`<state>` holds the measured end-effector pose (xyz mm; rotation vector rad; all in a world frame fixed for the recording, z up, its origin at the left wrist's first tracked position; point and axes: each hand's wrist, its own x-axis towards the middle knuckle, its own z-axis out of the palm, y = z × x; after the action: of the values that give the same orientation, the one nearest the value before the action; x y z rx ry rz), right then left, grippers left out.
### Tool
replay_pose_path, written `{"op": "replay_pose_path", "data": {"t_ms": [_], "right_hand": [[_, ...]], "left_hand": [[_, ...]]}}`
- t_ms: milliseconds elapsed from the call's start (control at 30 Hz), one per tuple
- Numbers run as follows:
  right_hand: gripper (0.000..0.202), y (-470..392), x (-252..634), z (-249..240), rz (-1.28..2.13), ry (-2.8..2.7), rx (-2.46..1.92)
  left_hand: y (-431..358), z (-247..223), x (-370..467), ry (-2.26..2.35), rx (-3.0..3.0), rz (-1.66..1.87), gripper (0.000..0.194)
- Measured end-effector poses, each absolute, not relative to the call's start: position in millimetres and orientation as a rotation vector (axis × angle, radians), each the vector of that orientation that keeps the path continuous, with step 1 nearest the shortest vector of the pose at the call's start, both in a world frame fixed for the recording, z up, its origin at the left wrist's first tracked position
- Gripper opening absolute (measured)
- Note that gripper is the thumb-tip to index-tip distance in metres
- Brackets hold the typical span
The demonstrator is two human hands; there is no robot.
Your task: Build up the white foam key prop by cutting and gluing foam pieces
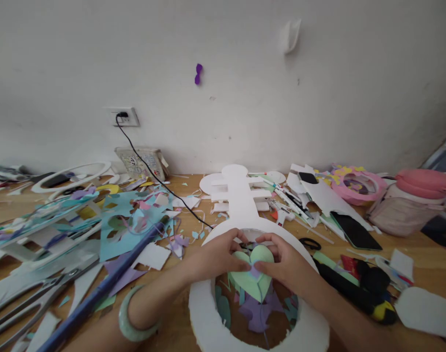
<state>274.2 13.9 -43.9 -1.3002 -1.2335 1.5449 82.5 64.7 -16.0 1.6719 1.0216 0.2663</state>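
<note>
A pale green paper heart (261, 282) with a small purple piece at its middle is held over the round hole of a large white foam board cutout (204, 315). My left hand (221, 252) pinches the heart from the left, thumb on its front. On the right side, my right hand (281, 256) grips it the same way, its thumb meeting the purple piece. A thin dark string (265, 337) hangs below the heart. Purple paper scraps (254, 313) show through the hole. Fingers behind the heart are partly hidden.
Large scissors (43, 298) and a long blue stick (109, 286) lie at left among paper scraps. A black cord (164, 183) runs from the wall socket to the board. At right are a phone (355, 230) and a pink ring (358, 188).
</note>
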Motion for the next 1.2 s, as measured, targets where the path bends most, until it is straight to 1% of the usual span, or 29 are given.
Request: {"op": "replay_pose_path", "data": {"t_ms": [267, 467, 667, 900, 1067, 1200], "right_hand": [[0.046, 14, 274, -42, 1.532, -1.252, -1.312], [0.048, 13, 274, -43, 1.536, -1.231, -1.305], [0.044, 13, 273, -41, 1.519, -1.235, -1.321], [0.048, 13, 273, -41, 1.541, -1.244, -1.343], [0.046, 13, 275, -41, 1.479, -1.327, -1.380], [0.044, 13, 275, -41, 1.461, -1.367, -1.388]], "left_hand": [[64, -16, 83, 1.079, 1.675, 0.232, 0.047], [67, -24, 82, 1.022, 1.680, 0.280, 0.043], [65, -25, 84, 1.042, 1.655, 0.284, 0.041], [62, -25, 86, 1.060, 1.652, 0.285, 0.038], [62, -20, 87, 1.098, 1.703, 0.298, 0.047], [63, -20, 89, 1.079, 1.694, 0.321, 0.045]]}}
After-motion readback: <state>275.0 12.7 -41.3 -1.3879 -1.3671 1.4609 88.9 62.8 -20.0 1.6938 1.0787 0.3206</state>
